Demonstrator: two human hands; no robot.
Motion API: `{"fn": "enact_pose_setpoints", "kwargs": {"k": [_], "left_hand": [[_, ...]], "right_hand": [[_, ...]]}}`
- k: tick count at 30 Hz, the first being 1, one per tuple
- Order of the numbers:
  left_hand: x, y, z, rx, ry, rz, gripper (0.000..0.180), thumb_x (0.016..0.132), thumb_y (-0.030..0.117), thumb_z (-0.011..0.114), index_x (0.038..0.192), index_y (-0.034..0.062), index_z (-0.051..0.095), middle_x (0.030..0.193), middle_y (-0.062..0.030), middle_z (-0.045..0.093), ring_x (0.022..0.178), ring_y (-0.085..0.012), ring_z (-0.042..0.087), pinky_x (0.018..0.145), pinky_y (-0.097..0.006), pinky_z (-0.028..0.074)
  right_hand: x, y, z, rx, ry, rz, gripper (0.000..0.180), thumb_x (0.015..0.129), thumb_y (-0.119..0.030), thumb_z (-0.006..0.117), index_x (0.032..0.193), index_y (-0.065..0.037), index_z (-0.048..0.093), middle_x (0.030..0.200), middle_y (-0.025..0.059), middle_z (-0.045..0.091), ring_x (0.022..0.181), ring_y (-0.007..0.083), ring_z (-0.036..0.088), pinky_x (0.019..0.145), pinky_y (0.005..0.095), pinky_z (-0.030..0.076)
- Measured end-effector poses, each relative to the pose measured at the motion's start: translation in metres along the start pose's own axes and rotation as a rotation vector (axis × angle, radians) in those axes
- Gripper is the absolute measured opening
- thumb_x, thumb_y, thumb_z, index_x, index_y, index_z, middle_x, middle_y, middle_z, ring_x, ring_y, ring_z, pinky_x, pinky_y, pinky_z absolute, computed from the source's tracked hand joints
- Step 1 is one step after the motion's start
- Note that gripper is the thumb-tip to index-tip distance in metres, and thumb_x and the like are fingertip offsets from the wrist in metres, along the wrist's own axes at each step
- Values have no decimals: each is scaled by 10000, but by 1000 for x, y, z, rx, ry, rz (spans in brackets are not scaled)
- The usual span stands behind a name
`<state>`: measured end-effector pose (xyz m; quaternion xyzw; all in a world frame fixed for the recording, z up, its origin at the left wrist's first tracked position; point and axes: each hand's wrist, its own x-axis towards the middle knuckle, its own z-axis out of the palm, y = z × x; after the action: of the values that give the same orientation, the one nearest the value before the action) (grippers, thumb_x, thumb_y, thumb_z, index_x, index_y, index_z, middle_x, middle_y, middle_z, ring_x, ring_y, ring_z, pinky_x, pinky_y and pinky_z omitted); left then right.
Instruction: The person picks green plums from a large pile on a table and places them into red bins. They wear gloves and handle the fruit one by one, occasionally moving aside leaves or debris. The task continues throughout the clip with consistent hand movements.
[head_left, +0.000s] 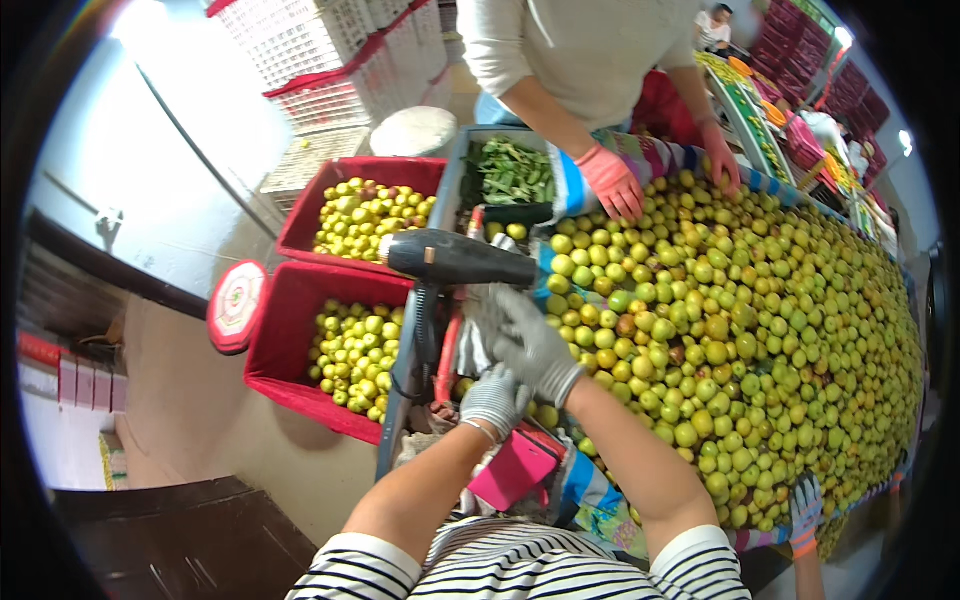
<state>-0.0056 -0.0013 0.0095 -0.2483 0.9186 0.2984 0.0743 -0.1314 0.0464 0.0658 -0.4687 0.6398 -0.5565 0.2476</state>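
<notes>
The heap of yellow-green fruit lies just right of the right hand, whose grey glove the left hand seems to be adjusting. Whether either grip holds anything, I cannot tell; picking would call for parting them.

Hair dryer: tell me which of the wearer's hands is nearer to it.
Right. The right hand is just below the hair dryer in the picture; the left hand is lower, farther from it.
</notes>
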Motion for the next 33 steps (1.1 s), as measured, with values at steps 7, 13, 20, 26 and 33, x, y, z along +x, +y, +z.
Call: {"fn": "enact_pose_setpoints", "kwargs": {"k": [7,13,20,26,33], "left_hand": [[-5,-9,13,-74,193,84,499,907,318,557,1337,72,498,1327,-187,543,1124,-385,575,957,-427,478],[-4,-5,9,-37,157,73,448,923,277,545,1336,107,509,1316,-183,544,1164,-376,550,978,-410,460],[-5,-8,8,-6,172,94,475,922,272,536,1359,96,477,1371,-177,500,1198,-381,522,997,-413,449],[-3,-8,11,-28,161,108,510,917,292,549,1369,73,464,1367,-203,496,1208,-403,502,1025,-431,423],[-5,-5,6,-50,161,89,500,915,297,551,1357,76,475,1368,-195,497,1201,-389,513,1004,-425,440]], "right_hand": [[-156,22,-62,-1111,-355,-4,675,804,-349,661,1392,-113,430,1471,131,372,1368,288,329,1155,468,210],[-210,37,-58,-1214,-529,30,547,863,-252,550,1392,-148,459,1484,99,393,1399,220,326,1183,501,126],[-130,56,-41,-1234,-492,32,629,886,-450,541,1413,-124,434,1485,70,400,1402,223,311,1164,537,129],[-65,83,-67,-1411,-484,158,625,950,-483,397,1480,-154,349,1569,41,286,1460,228,219,1179,514,104],[-33,78,-154,-1426,-159,381,645,951,-497,443,1478,-139,339,1549,87,300,1433,254,262,1179,500,125]]}}
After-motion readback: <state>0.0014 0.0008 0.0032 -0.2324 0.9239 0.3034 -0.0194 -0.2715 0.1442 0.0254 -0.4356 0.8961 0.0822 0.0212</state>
